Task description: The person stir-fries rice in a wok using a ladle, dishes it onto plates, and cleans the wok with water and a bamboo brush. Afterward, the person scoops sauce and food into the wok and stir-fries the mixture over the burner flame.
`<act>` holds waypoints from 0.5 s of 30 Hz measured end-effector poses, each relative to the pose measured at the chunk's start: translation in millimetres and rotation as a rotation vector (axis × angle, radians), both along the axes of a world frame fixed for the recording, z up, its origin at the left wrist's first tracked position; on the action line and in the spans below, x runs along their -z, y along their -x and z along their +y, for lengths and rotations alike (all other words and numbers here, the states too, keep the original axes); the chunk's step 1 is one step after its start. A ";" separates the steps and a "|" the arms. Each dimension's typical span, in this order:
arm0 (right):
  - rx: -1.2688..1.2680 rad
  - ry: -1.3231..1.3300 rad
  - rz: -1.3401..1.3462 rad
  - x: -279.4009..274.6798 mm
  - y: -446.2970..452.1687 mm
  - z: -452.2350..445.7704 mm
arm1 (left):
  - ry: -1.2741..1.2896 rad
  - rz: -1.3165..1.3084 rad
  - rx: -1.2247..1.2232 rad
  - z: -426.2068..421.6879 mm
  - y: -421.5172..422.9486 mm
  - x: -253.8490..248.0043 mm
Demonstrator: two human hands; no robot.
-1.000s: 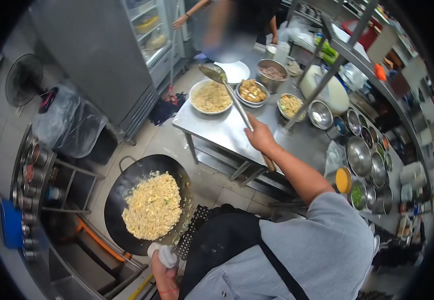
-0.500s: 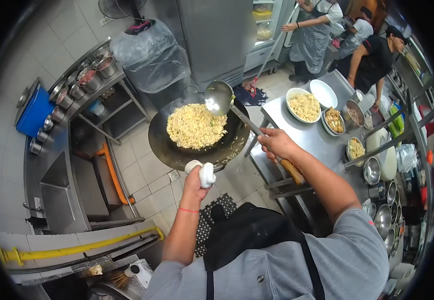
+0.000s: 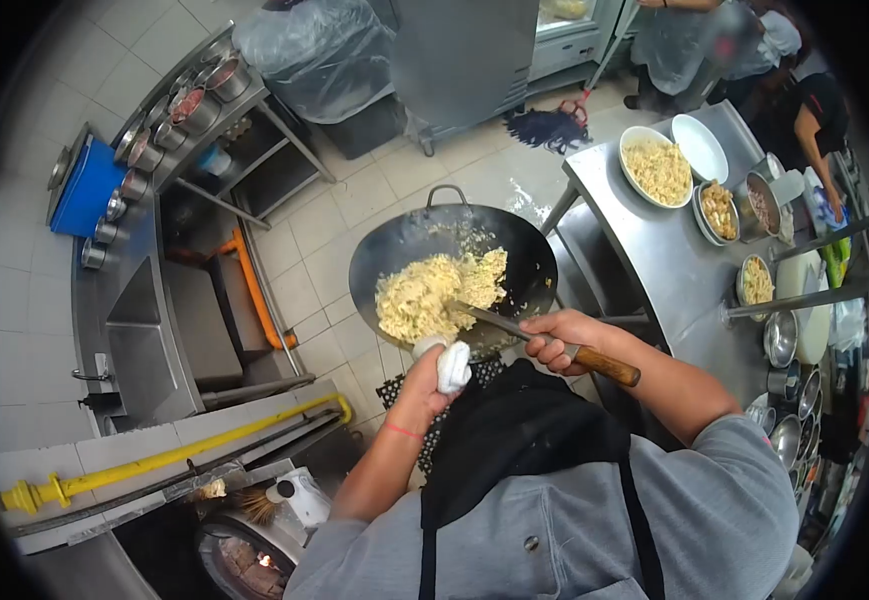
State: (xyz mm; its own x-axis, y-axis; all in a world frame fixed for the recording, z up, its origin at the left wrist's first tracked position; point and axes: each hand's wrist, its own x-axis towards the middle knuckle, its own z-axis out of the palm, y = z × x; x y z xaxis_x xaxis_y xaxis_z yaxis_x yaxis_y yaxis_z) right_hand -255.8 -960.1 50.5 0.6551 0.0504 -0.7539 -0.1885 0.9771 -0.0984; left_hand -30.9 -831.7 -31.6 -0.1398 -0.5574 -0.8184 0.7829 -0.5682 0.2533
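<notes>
My left hand (image 3: 420, 384) is closed around a folded white cloth (image 3: 453, 369) at the near rim of a dark wok (image 3: 532, 250), where the grip under the cloth is hidden. Yellowish fried rice (image 3: 412, 292) with green bits lies heaped toward the wok's near left side, and loose grains cling to the far wall. In my right hand (image 3: 560, 340) is a long ladle (image 3: 499, 321) with a wooden handle end. Its shaft slants left into the rice, and its bowl is buried there. The wok is held in the air above the tiled floor.
On the steel table (image 3: 654, 255) at right stand a white bowl of rice (image 3: 657, 170), a white dish (image 3: 700, 148) and several food bowls. Steel pots line the left counter (image 3: 104, 300). Behind are a mop (image 3: 551, 127) and co-workers. A lit burner (image 3: 262, 565) is at lower left.
The ladle's bowl has dropped from above the wok's far side into the rice. The wok has come closer to my body, and the rice has shifted toward its near side.
</notes>
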 end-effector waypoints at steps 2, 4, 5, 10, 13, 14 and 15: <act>0.033 -0.075 -0.031 19.8 17.5 9.4 | -0.056 -0.005 -0.046 19.6 16.8 -11.6; 0.058 -0.075 -0.033 19.9 32.9 10.3 | -0.039 0.011 -0.041 31.4 27.0 -14.4; 0.080 -0.052 -0.033 15.7 48.4 9.7 | -0.056 -0.005 -0.048 34.5 37.4 -27.4; 0.217 0.064 -0.099 -29.9 115.4 0.9 | 0.181 0.092 0.006 32.2 53.3 -69.8; 0.385 0.066 -0.249 -71.9 156.4 1.3 | 0.239 0.032 0.039 6.6 72.4 -97.2; 0.418 0.091 -0.234 -83.5 172.2 1.1 | 0.260 0.022 0.080 -5.5 80.7 -107.7; 0.480 0.098 -0.225 -93.8 187.6 0.1 | 0.279 0.007 0.101 -18.2 89.2 -110.8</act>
